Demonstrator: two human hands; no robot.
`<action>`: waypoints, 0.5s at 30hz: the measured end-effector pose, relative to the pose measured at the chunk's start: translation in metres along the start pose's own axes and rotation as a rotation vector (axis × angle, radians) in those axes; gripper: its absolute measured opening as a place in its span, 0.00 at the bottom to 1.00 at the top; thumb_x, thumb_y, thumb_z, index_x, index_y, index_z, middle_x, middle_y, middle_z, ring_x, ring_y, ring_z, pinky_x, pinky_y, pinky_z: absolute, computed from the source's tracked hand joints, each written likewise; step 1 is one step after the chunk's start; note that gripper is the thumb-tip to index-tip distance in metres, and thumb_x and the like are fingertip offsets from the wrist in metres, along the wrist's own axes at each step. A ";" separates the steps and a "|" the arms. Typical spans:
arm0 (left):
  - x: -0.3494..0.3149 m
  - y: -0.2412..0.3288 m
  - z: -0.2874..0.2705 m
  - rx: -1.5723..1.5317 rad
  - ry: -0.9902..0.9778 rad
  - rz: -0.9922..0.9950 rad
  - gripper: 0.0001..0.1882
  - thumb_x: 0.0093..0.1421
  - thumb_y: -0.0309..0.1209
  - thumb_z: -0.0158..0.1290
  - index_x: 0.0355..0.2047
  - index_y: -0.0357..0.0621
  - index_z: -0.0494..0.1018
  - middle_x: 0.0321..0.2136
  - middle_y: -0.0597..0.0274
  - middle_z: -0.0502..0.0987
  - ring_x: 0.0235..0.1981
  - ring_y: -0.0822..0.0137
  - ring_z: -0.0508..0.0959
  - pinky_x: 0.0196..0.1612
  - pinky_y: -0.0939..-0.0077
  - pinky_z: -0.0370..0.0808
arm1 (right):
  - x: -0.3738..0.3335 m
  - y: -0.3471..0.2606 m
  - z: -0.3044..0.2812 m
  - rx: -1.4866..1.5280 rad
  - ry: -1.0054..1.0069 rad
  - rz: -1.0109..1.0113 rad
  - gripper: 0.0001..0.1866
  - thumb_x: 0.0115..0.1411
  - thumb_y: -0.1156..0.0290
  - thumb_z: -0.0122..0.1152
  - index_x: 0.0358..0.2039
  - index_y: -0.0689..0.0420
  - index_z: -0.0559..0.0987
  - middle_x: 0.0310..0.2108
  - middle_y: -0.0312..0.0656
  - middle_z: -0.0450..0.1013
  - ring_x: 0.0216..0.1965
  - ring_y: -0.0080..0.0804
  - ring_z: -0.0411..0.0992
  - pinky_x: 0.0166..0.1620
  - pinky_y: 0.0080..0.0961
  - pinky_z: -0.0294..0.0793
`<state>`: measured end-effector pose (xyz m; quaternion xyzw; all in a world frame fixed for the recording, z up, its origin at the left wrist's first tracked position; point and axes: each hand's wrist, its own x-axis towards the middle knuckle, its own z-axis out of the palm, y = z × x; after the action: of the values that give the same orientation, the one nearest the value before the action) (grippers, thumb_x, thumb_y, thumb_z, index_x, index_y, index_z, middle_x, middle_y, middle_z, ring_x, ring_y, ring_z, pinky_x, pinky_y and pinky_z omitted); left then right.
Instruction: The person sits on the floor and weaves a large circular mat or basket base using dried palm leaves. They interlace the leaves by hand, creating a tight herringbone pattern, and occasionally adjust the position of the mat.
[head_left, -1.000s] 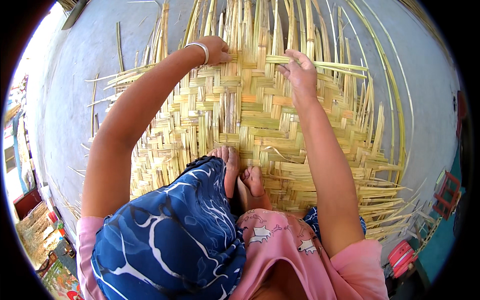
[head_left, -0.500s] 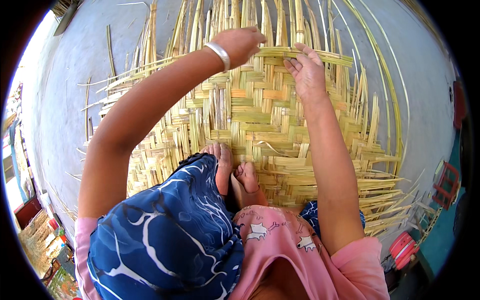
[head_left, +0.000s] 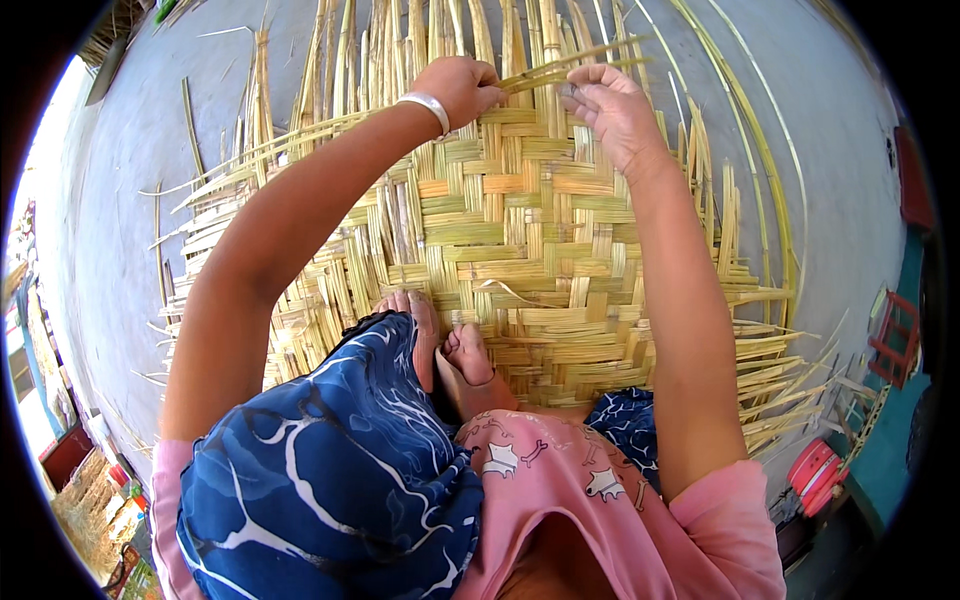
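Observation:
A broad mat [head_left: 490, 232] of flat yellow-green reed strips lies on the floor, woven over and under. At its far edge my left hand [head_left: 458, 88], with a silver bangle on the wrist, is closed around a few thin reed strips [head_left: 612, 48]. Their free ends fan out to the right, slightly raised above the mat. My right hand [head_left: 618, 112] is at these strips, palm partly turned up, thumb and bent fingers closing on the lower one. Its exact hold is partly hidden. My bare feet [head_left: 465, 352] rest on the near part of the mat.
Unwoven reed ends [head_left: 400, 45] stick out beyond the far edge. More strip ends [head_left: 775, 385] spread at the right. Long loose strips [head_left: 765, 150] lie on the grey floor [head_left: 845, 190]. A red chair-like frame [head_left: 895, 340] and a pink round thing [head_left: 815, 475] stand far right.
My left hand has shifted slightly left. The strips' right ends have lifted from lying along the weave and spread apart. My right hand's fingers have drawn closer together.

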<state>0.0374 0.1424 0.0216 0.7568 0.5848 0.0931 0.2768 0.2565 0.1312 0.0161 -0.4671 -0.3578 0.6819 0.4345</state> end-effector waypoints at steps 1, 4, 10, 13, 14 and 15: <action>-0.002 -0.001 0.004 0.007 0.052 -0.008 0.14 0.54 0.40 0.56 0.31 0.42 0.78 0.19 0.58 0.77 0.19 0.66 0.75 0.27 0.71 0.73 | 0.006 -0.001 -0.002 -0.031 -0.015 -0.001 0.07 0.57 0.81 0.47 0.34 0.60 0.74 0.36 0.37 0.70 0.40 0.26 0.71 0.49 0.24 0.72; -0.007 -0.004 0.017 -0.064 0.213 -0.069 0.15 0.55 0.42 0.55 0.29 0.42 0.77 0.17 0.58 0.76 0.18 0.65 0.74 0.26 0.70 0.72 | 0.027 -0.002 -0.002 -0.148 -0.052 -0.008 0.09 0.57 0.81 0.46 0.36 0.61 0.75 0.36 0.39 0.72 0.40 0.26 0.72 0.47 0.23 0.73; -0.017 0.003 0.022 -0.121 0.343 -0.136 0.15 0.55 0.41 0.55 0.27 0.41 0.77 0.16 0.58 0.75 0.18 0.65 0.74 0.26 0.71 0.72 | 0.070 -0.001 0.008 -0.963 -0.044 -0.080 0.15 0.54 0.71 0.52 0.42 0.59 0.76 0.39 0.44 0.75 0.42 0.35 0.73 0.47 0.29 0.72; -0.020 0.000 0.027 -0.143 0.437 -0.076 0.15 0.55 0.41 0.55 0.27 0.40 0.76 0.17 0.58 0.76 0.18 0.65 0.74 0.26 0.71 0.72 | 0.077 -0.009 0.014 -1.345 0.065 -0.215 0.18 0.50 0.64 0.57 0.43 0.55 0.77 0.40 0.47 0.75 0.45 0.44 0.72 0.48 0.34 0.70; -0.021 -0.003 0.028 -0.164 0.460 -0.061 0.15 0.55 0.40 0.55 0.27 0.39 0.76 0.17 0.58 0.76 0.18 0.65 0.74 0.26 0.72 0.72 | 0.077 -0.011 0.016 -1.339 0.128 -0.241 0.19 0.50 0.64 0.58 0.43 0.55 0.76 0.40 0.48 0.75 0.45 0.45 0.72 0.48 0.34 0.70; -0.022 -0.003 0.029 -0.186 0.478 -0.042 0.14 0.55 0.40 0.55 0.27 0.39 0.76 0.18 0.58 0.76 0.18 0.65 0.74 0.26 0.72 0.72 | 0.076 -0.010 0.015 -1.333 0.197 -0.263 0.20 0.50 0.63 0.59 0.44 0.55 0.76 0.40 0.49 0.75 0.44 0.45 0.72 0.48 0.35 0.70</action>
<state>0.0417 0.1135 -0.0006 0.6723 0.6380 0.3173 0.2009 0.2304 0.2040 0.0054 -0.6472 -0.7137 0.2121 0.1638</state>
